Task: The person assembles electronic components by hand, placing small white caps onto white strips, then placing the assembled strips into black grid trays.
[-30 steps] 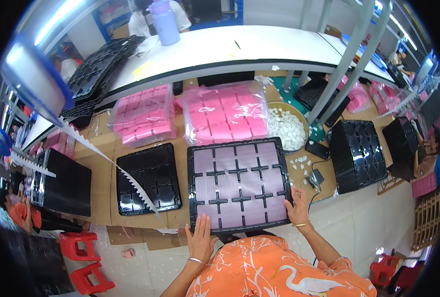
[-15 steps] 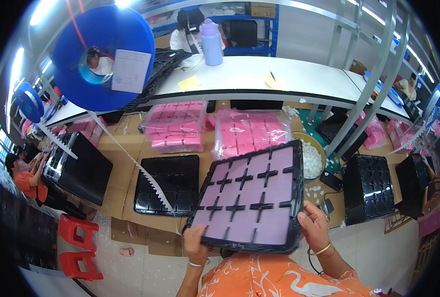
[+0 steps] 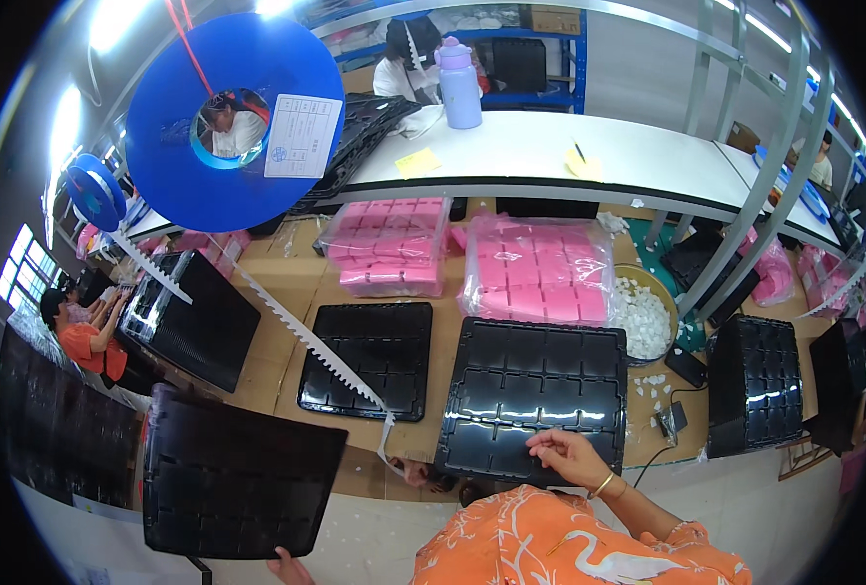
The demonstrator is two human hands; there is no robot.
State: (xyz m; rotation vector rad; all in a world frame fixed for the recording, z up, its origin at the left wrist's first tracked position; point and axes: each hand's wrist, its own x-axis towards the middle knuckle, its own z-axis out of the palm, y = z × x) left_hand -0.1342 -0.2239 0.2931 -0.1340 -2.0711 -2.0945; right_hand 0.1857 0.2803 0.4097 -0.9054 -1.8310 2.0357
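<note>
At the lower left, my left hand (image 3: 289,567) grips the bottom edge of a black plastic tray (image 3: 243,478), which is tilted with a dark face showing. Only part of that hand comes into view, at its fingertips. In front of me lies another black tray (image 3: 535,375) with a grid of moulded compartments, glossy and empty. My right hand (image 3: 567,458) is over its near edge, fingers loosely bent and apart, with nothing visible in them. To the left is a third black gridded tray (image 3: 365,356), with the loose end of a white toothed strip (image 3: 306,336) hanging over it.
Pink foam packs in clear plastic (image 3: 540,273) sit behind the trays. Beside them stands a round bowl of white pieces (image 3: 642,322). Black tray stacks (image 3: 194,317) flank the bench. A blue reel (image 3: 233,117) hangs overhead; metal posts rise right. A person in orange (image 3: 92,341) works far left.
The pink-filled tray both hands held in front of me is no longer there. My left hand is now low at the left with a tray; my right hand has let go. The view has shifted left.
</note>
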